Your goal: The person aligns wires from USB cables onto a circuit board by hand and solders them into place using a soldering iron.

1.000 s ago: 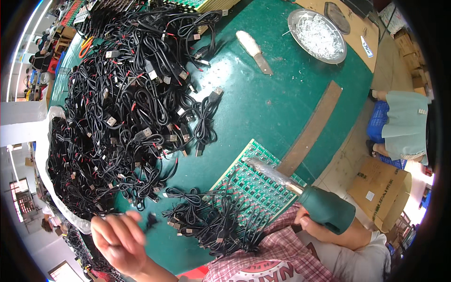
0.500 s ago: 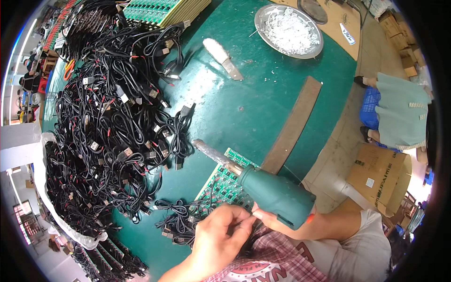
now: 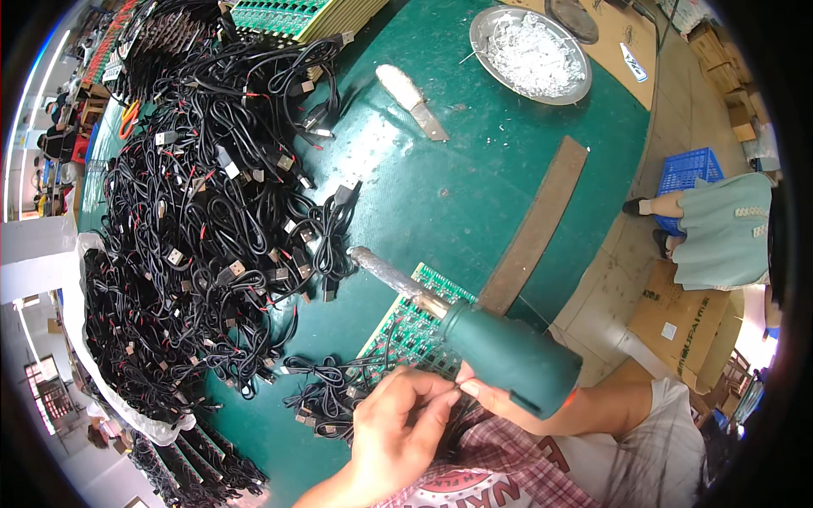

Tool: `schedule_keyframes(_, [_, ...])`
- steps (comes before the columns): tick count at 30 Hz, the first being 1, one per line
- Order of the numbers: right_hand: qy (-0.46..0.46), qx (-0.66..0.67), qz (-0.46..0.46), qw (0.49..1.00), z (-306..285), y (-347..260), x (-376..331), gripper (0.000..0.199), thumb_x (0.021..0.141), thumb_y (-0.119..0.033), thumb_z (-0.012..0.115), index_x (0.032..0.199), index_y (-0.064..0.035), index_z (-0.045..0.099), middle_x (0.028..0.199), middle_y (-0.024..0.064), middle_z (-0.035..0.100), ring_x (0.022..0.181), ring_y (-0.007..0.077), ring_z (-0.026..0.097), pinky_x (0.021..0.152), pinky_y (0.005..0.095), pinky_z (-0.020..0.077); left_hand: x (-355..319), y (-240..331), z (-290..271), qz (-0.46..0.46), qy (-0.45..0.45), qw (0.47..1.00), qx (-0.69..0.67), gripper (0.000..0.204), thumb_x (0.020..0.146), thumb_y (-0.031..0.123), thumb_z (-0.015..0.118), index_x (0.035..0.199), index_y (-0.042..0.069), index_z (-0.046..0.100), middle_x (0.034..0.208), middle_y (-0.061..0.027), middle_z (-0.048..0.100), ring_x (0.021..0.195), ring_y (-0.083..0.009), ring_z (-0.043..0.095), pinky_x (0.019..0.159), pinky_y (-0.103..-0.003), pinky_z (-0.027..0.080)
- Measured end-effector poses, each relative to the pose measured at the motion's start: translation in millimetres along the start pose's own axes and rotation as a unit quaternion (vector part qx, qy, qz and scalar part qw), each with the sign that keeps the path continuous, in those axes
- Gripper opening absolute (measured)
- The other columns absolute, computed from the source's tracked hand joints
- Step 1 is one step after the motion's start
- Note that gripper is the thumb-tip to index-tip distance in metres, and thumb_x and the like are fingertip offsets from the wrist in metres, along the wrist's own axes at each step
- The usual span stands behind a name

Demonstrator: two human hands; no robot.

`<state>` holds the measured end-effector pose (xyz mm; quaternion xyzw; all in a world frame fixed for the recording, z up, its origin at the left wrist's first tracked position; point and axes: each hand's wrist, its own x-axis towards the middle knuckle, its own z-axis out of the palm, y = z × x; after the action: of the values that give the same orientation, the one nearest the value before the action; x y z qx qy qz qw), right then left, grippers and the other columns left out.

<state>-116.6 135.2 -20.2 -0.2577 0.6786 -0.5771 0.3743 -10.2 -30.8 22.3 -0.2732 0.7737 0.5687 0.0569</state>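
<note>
Circuit-board panel point(image 3: 411, 330): beyond my hands
Right hand point(image 3: 506, 410): grasping foil-barrelled tool point(image 3: 512, 356)
Left hand point(image 3: 391, 423): pinched, contents unclear
Pinching step: next seemingly needs steadiness

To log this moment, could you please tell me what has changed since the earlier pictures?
The left hand has moved right to meet the right hand; whether it grips anything is hidden. The green tool, still in the right hand, has shifted left, its tip now showing past the circuit board. The knife, dish and brown strip stayed put.
</note>
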Motion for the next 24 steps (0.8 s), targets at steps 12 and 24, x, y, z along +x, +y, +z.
schedule_keyframes(12, [-0.103,0.187,0.103,0.971,-33.2,-24.2,4.1,0.006,0.094,-0.010,0.069,0.097,-0.0042,0.066,0.094,0.0053,0.065,0.083,0.0125,0.062,0.078,0.0292,0.0518,-6.7,25.0,-81.9,-0.215,-0.367,0.841,-0.334,0.006,0.099,-0.002,0.065,0.105,-0.003,0.065,0.093,-0.0026,0.065,0.088,-0.0079,0.061,0.080,-0.026,0.048])
schedule_keyframes(24, [-0.104,-0.163,0.101,0.976,-41.3,0.5,-45.4,0.024,0.084,-0.018,0.078,0.106,-0.0093,0.071,0.091,0.0055,0.071,0.079,0.0213,0.069,0.064,0.0364,0.0556,39.3,-15.3,-0.9,-0.080,0.147,0.980,0.107,0.010,0.092,0.004,0.071,0.091,-0.004,0.065,0.068,-0.0027,0.064,0.060,-0.0056,0.055,0.057,-0.025,0.046])
